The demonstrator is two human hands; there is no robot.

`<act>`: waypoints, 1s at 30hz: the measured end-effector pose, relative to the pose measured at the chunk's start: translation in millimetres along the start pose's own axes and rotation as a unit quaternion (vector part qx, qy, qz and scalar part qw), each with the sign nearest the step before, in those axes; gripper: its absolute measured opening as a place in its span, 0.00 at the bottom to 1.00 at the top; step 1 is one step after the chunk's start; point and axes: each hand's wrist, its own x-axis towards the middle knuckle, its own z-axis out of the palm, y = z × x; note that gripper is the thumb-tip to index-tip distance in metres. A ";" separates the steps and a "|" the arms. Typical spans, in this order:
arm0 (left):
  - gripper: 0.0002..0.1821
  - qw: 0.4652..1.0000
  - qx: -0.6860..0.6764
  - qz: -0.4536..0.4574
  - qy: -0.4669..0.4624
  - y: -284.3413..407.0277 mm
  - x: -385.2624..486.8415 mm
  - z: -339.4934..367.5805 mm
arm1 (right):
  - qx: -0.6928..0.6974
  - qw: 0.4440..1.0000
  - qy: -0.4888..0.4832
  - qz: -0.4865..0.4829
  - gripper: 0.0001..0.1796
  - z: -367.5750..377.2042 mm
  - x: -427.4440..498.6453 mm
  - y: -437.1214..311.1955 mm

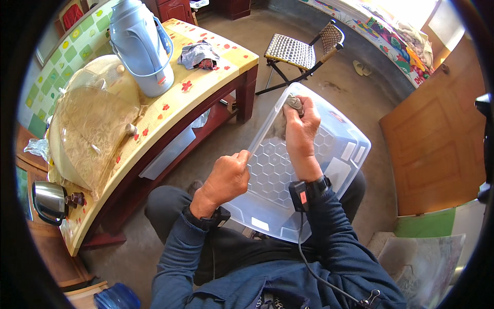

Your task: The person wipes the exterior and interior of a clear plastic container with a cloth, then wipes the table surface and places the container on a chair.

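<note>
A clear plastic storage box [270, 170] with a honeycomb-patterned base rests tilted on my lap, its open side towards me. My left hand [228, 177] grips the box's left rim with curled fingers. Inside the far corner, my right hand [303, 119] pinches a crumpled grey cloth [294, 103] and holds it against the rim. White stickers [260, 224] are on the near and right walls. Both wrists wear black strapped devices; a cable runs from the right one [299, 196].
To my left, a table [208, 87] carries a blue thermos flask [142, 50], a mesh food cover [92, 123], a crumpled plastic bag [198, 55] and an electric kettle [50, 202]. A woven folding chair [293, 50] stands ahead. A wooden door [436, 131] is at the right.
</note>
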 end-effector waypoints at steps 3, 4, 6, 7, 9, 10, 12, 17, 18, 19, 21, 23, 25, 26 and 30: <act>0.13 1.000 0.000 -0.003 -0.003 -0.8 -0.9 -3.8 | -0.037 0.999 0.015 -0.009 0.08 10.3 -14.2 21.9; 0.13 1.000 0.003 -0.013 -0.006 -0.4 -1.4 -4.2 | -0.004 0.998 -0.033 0.057 0.07 8.4 -19.9 33.6; 0.14 1.000 -0.007 -0.011 -0.008 0.7 -2.8 -5.1 | 0.153 0.969 -0.026 0.192 0.07 9.9 -21.0 64.3; 0.15 1.000 -0.010 -0.013 -0.010 1.6 -3.4 -5.2 | 0.233 0.939 -0.021 0.250 0.07 9.3 -17.9 80.5; 0.15 1.000 0.000 -0.017 -0.017 2.7 -3.8 -5.8 | 0.313 0.899 -0.029 0.305 0.09 -4.1 1.9 109.1; 0.15 1.000 0.003 -0.018 -0.020 3.2 -3.6 -5.4 | 0.329 0.892 0.011 0.311 0.11 -9.0 10.2 120.6; 0.15 0.999 0.007 -0.022 -0.029 3.6 -2.6 -5.2 | 0.357 0.864 0.088 0.345 0.14 -8.2 29.7 134.7; 0.11 1.000 0.019 0.007 -0.011 1.0 0.4 -4.4 | 0.542 0.723 0.156 0.400 0.15 5.2 46.0 110.5; 0.11 1.000 0.024 0.009 -0.005 0.0 0.8 -4.3 | 0.560 0.727 0.115 0.380 0.15 0.3 41.3 97.4; 0.11 1.000 0.027 0.002 -0.006 -0.4 0.4 -3.2 | 0.577 0.724 0.092 0.368 0.15 -7.0 34.9 83.8; 0.11 1.000 0.024 0.012 -0.001 -1.4 0.9 -0.6 | 0.561 0.763 0.051 0.318 0.15 -21.9 27.5 56.6; 0.11 1.000 0.028 0.009 -0.002 -2.1 1.1 1.2 | 0.547 0.798 0.002 0.252 0.15 -34.3 17.7 36.3; 0.11 0.999 0.033 -0.006 -0.017 -1.7 0.9 2.3 | 0.524 0.818 -0.015 0.236 0.15 -41.5 11.3 31.6; 0.11 0.999 0.033 -0.001 -0.015 -1.3 0.6 1.8 | 0.516 0.823 -0.020 0.235 0.14 -41.1 9.9 36.5; 0.13 1.000 0.015 0.008 -0.016 2.6 -2.6 -1.1 | 0.478 0.832 0.034 0.280 0.13 -22.5 10.7 93.4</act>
